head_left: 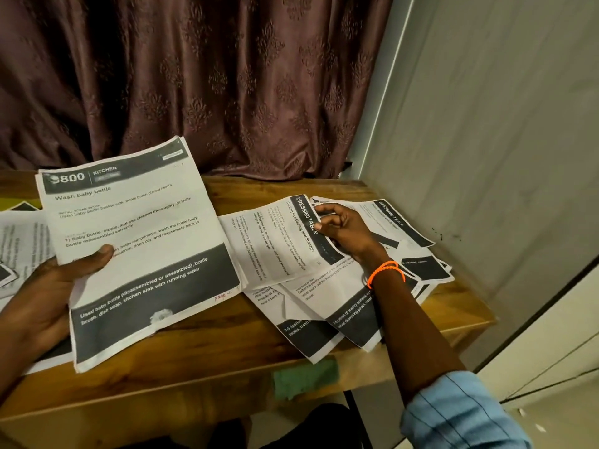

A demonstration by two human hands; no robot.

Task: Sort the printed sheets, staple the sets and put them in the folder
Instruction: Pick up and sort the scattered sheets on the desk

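Held sheet (pixel 136 241) left, above table (pixel 227 367); fanned sheets (pixel 324 286) right on table; curtain (pixel 194 76) behind.

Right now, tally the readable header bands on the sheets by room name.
KITCHEN: 1, on the sheet in the left hand.
DRESSING TABLE: 2, one sheet under the right hand, one sheet beyond it.
Total: 3 readable; other sheets' headers are covered or out of view.
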